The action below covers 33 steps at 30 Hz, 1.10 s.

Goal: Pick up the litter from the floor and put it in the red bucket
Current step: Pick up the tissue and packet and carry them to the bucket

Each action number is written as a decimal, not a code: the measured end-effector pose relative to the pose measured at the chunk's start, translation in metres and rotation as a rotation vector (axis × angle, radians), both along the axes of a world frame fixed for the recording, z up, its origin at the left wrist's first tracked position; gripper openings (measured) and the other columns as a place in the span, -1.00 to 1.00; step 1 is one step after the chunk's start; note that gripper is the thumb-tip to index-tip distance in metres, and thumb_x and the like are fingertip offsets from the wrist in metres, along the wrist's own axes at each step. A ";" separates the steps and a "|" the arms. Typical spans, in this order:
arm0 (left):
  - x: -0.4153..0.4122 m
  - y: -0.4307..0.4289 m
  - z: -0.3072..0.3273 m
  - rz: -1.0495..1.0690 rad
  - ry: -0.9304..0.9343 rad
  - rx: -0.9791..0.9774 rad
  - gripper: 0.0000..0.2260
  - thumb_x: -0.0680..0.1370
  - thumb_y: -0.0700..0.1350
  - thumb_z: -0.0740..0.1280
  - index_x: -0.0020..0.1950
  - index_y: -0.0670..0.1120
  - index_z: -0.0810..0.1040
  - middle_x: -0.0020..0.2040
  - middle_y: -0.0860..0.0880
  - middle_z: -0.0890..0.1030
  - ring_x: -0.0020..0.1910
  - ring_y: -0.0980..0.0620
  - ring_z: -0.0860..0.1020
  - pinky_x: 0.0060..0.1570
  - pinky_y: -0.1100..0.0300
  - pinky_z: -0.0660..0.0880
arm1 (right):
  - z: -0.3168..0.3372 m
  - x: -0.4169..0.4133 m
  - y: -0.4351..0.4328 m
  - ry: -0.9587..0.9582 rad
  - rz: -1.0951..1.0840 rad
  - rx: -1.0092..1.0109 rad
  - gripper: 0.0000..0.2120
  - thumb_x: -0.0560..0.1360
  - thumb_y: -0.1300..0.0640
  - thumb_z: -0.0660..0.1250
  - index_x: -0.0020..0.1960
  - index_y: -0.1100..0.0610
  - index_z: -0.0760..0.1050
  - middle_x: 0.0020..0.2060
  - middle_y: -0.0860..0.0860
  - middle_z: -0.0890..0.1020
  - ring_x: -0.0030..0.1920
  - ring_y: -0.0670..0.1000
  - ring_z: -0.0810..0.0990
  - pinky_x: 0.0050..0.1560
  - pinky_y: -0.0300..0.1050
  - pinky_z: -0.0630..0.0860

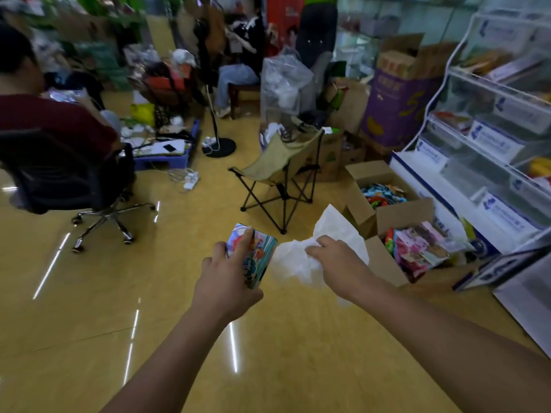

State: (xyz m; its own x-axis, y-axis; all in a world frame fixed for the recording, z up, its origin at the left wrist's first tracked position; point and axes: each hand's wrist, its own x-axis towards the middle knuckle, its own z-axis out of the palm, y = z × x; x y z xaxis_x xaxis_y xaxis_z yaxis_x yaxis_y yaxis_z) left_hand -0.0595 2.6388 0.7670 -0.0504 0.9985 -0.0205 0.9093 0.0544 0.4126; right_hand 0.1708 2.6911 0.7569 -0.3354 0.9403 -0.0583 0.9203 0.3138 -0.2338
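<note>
Near the centre of the view, above the yellow floor (283, 338), two bare forearms reach forward. The left hand (226, 278) is closed around one small colourful carton (253, 257) — thumb at the near end, index finger laid along the top edge, the remaining fingers wrapped round the left side. The carton is held clear of the floor and tilted, its far end higher. The right hand (337, 263) is closed with fingers curled down into one piece of crumpled white paper (301, 263); a flat part of the paper stands up behind the knuckles, and the bunched part hangs to the left, just beside the carton. Whether paper and carton touch cannot be determined.

The red bucket does not appear in the view.

Count of surrounding items:
- One folding camp chair (280, 171), tan fabric on a black frame, far of the hands.
- One black office chair (59, 180) on castors, at left, with a seated person in a dark red shirt (53, 120).
- One further seated person (235, 76), far centre — blurred.
- One standing fan base (219, 147), round and black.
- Two open cardboard boxes (387, 204) filled with colourful packets, at right, near the hands.
- One white display shelf unit (477, 144) along the right side.
- One white power strip (190, 180) with cables, on the floor at left of the camp chair.
</note>
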 end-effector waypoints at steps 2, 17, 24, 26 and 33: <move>-0.006 -0.005 0.007 0.021 0.009 0.023 0.01 0.32 0.07 0.48 0.50 0.37 -0.19 0.33 0.00 0.21 0.17 -0.07 0.33 -0.06 0.11 0.50 | 0.006 -0.006 0.002 0.001 0.024 0.012 -0.46 0.51 0.39 0.13 0.41 0.02 0.41 0.29 0.01 0.41 0.18 0.09 0.41 0.16 -0.03 0.48; -0.112 -0.064 0.051 0.211 -0.011 0.067 0.01 0.31 0.06 0.49 0.52 0.34 -0.14 0.30 -0.03 0.24 0.15 -0.09 0.36 0.08 0.09 0.46 | 0.062 -0.115 -0.007 0.002 0.222 0.118 -0.53 0.54 0.34 0.14 0.40 0.05 0.42 0.25 0.05 0.44 0.20 0.12 0.43 0.19 -0.04 0.46; -0.187 -0.093 0.070 0.243 0.014 0.117 0.02 0.30 0.04 0.50 0.52 0.35 -0.14 0.33 -0.05 0.23 0.19 -0.10 0.35 0.13 0.05 0.46 | 0.075 -0.194 -0.030 0.010 0.280 0.109 -0.55 0.54 0.32 0.15 0.38 0.05 0.44 0.20 0.04 0.45 0.19 0.12 0.43 0.19 -0.03 0.44; -0.209 -0.103 0.072 0.253 0.011 0.130 0.02 0.30 0.04 0.50 0.51 0.35 -0.14 0.33 -0.05 0.23 0.21 -0.10 0.35 0.12 0.05 0.49 | 0.078 -0.218 -0.038 0.000 0.295 0.105 -0.54 0.54 0.32 0.14 0.39 0.04 0.42 0.23 0.04 0.44 0.21 0.13 0.42 0.22 -0.02 0.43; -0.289 -0.145 0.074 0.320 -0.005 0.150 0.03 0.28 0.05 0.51 0.49 0.38 -0.16 0.31 -0.03 0.24 0.19 -0.08 0.39 0.07 0.00 0.57 | 0.090 -0.307 -0.064 -0.008 0.371 0.132 -0.53 0.54 0.32 0.14 0.40 0.03 0.42 0.29 0.06 0.43 0.23 0.14 0.42 0.27 -0.01 0.40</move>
State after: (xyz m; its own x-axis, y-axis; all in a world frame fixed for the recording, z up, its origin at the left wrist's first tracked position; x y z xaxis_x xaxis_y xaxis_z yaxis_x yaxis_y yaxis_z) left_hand -0.3487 2.4938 0.8414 -0.3619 0.9239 0.1240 0.8537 0.2751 0.4421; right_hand -0.1362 2.6268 0.8469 -0.6538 0.7550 0.0510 0.7405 0.6522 -0.1621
